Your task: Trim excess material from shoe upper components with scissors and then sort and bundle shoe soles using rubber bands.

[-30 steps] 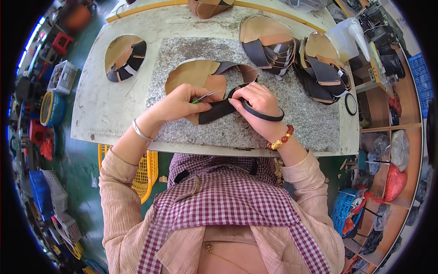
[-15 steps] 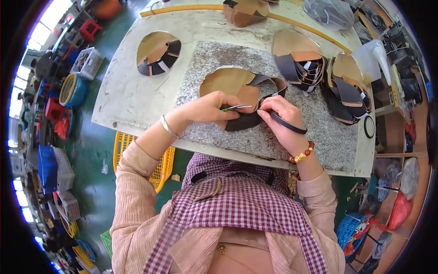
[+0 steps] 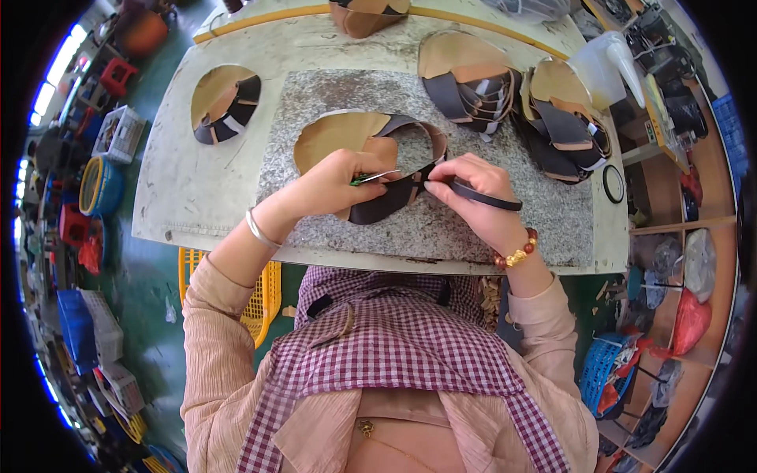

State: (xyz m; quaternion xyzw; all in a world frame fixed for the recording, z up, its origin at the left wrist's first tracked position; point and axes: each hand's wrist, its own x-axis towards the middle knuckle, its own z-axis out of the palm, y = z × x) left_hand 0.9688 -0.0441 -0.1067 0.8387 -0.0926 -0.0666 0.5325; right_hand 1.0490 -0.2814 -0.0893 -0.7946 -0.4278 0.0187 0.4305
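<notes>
A shoe-upper piece in tan and dark grey rests on a speckled stone slab, its dark band curving round into a loop. My left hand is closed at its near edge, with small green-handled scissors tucked in the grip, blades pointing right. My right hand pinches at the dark band's edge, close to the left fingertips. A narrow black band, seemingly a tape roll seen edge-on, hangs round the right fingers. What exactly the right fingertips pinch is partly hidden.
A similar single piece lies at the left. Stacked pieces and another stack stand at the back right, near a translucent bottle. A black-and-white ring lies by the right edge. Below the table is a yellow basket.
The whole view has shifted, so the table sits further left and higher. My right fingertips have come down onto the dark band. The scissors remain in my left hand.
</notes>
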